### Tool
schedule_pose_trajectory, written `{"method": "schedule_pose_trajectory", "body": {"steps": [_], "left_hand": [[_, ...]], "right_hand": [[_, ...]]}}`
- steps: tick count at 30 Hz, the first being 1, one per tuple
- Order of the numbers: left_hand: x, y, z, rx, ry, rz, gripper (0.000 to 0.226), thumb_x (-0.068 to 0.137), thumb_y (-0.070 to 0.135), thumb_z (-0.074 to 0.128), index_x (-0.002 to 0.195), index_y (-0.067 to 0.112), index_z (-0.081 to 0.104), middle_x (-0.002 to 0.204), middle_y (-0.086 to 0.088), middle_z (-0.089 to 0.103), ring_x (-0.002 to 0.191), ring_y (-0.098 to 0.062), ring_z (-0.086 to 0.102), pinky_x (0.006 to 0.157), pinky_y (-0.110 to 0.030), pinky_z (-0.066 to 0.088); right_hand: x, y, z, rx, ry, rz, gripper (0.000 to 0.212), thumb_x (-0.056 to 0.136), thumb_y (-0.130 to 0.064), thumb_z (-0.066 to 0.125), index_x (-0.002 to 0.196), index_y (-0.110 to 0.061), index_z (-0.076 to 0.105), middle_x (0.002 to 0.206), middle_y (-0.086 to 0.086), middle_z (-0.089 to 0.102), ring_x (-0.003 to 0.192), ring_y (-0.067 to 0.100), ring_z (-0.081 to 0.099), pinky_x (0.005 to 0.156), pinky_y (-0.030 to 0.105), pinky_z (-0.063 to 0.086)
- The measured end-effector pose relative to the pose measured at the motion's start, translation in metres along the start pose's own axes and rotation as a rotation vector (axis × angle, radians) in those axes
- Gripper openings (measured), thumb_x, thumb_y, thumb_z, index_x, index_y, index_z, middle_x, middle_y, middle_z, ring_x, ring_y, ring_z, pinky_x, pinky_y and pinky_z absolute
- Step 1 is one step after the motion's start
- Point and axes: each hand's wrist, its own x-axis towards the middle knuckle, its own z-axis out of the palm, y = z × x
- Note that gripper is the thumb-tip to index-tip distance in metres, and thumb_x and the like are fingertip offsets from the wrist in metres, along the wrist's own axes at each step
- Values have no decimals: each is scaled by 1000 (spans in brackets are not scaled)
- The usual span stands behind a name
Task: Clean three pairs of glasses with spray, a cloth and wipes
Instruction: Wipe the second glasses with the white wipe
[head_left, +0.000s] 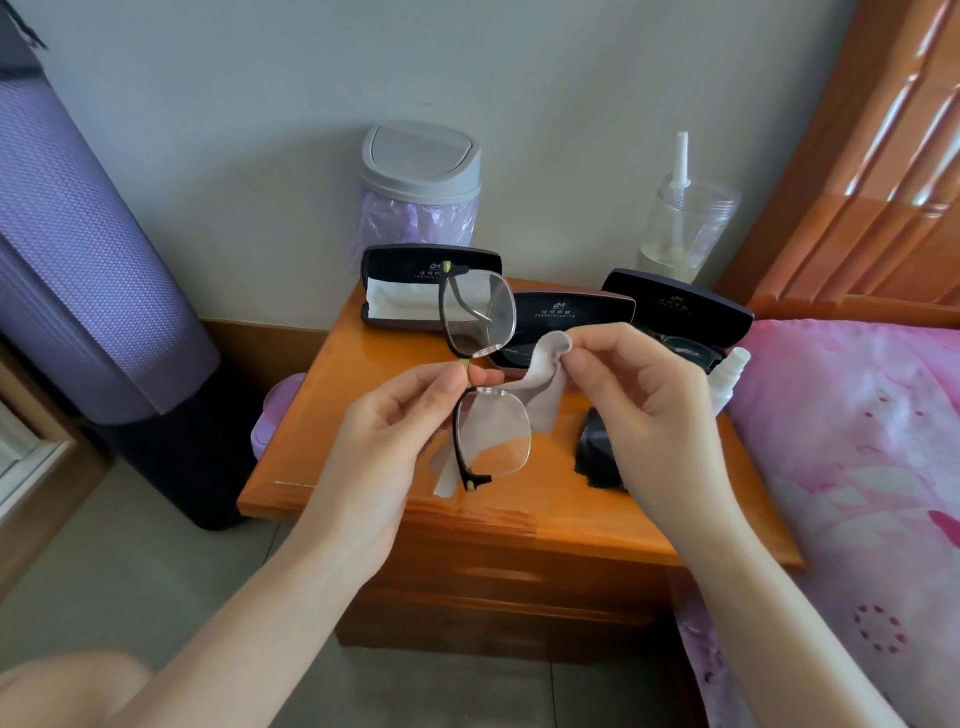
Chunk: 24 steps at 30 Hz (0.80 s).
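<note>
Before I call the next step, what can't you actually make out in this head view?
- Middle case: its contents are hidden behind the cloth and the held glasses.
- Right case: dark glasses show inside, but the right hand covers part of them.
- Small white bottle: mostly behind the right hand; label unreadable.
- Dark object on the nightstand: half hidden by the right hand; unidentifiable.
- Lens smudges: too fine to judge.

Wore no sleeves, rings or watch: left hand (395, 441), right hand (644, 415), both forearms bare; nails cut short.

Three open cases (431, 291) on nightstand (332, 410), bin (421, 182) behind.
</note>
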Motion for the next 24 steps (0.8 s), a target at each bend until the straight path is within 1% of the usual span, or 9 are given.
{"method": "schedule_pose_trajectory", "body": {"steps": [4,8,11,13,14,16,20,22,24], "left_hand": [[0,1,-1,-31,9,0,24,84,32,51,91,25,72,91,6,73,88,-7,68,75,-19,54],[0,3,-3,-61,15,-2,25,86,31,50,95,20,70,96,4,73,92,-10,67,73,-20,55],[0,4,-2,-43,27,4,27,84,34,51,96,19,70,95,4,73,92,-7,67,71,-17,54],[-1,3,-1,-43,36,7,26,82,34,51,94,20,70,96,4,74,94,-8,68,72,-18,54],[-1,3,0,-39,37,12,26,82,34,52,93,20,70,98,4,74,96,-8,68,75,-20,55],[-1,3,1,-27,45,22,25,81,34,52,91,20,70,98,4,74,99,-10,68,83,-25,55],[-2,2,3,-29,76,22,25,80,34,53,91,21,70,98,7,75,100,-6,67,88,-26,52],[-3,2,4,-39,71,20,24,79,34,53,91,21,70,97,8,75,99,-4,67,81,-20,54],[-5,2,6,-49,67,16,24,79,34,54,90,22,71,95,8,75,96,-3,68,74,-15,53]], "right_hand": [[0,-8,-4,228,-134,29,13,93,-10,56,92,-14,68,85,-6,69,85,8,65,76,17,48],[-3,-10,-3,214,-326,5,17,91,-11,57,92,-11,74,94,2,67,97,16,62,84,26,49],[-3,-6,3,237,-232,63,16,90,-14,61,102,-13,71,101,5,67,94,14,64,81,26,51],[-2,-1,7,245,-154,185,28,79,-24,69,106,-17,67,102,3,65,87,13,64,78,27,53],[-2,1,8,229,-179,244,34,74,-29,71,106,-18,66,101,1,66,87,13,64,78,27,54],[-3,2,10,206,-293,330,33,73,-36,70,101,-18,69,95,0,70,88,14,65,76,24,53],[-4,-1,14,271,-375,365,21,79,-20,72,97,-9,72,90,5,74,84,16,69,76,22,55],[-5,-2,17,279,-400,367,20,80,-14,72,98,-6,71,89,7,74,81,17,70,75,24,56],[-7,-2,20,276,-387,366,14,78,-14,74,90,-7,71,81,3,73,73,13,68,67,21,54]]}}
